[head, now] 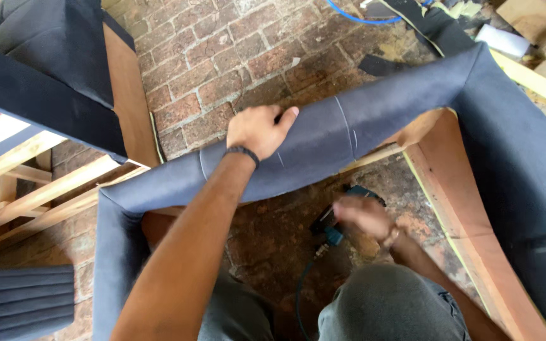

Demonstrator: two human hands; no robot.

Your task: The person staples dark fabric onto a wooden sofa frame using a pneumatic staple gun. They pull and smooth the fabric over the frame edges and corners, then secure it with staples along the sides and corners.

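Brick floor (222, 57), strewn with offcuts at the top right, lies under a curved sofa frame (450, 208) wrapped in dark blue fabric (374, 120). The person's left hand (257, 129) presses flat, fingers spread, on the padded top rail, holding the cloth taut. The right hand (364, 218), blurred, closes around a teal staple gun (336, 227) low inside the frame, its hose trailing down. Fastening the fabric appears underway; the next staple likely needs the muzzle tight against bare wood. Space inside the curve is narrow.
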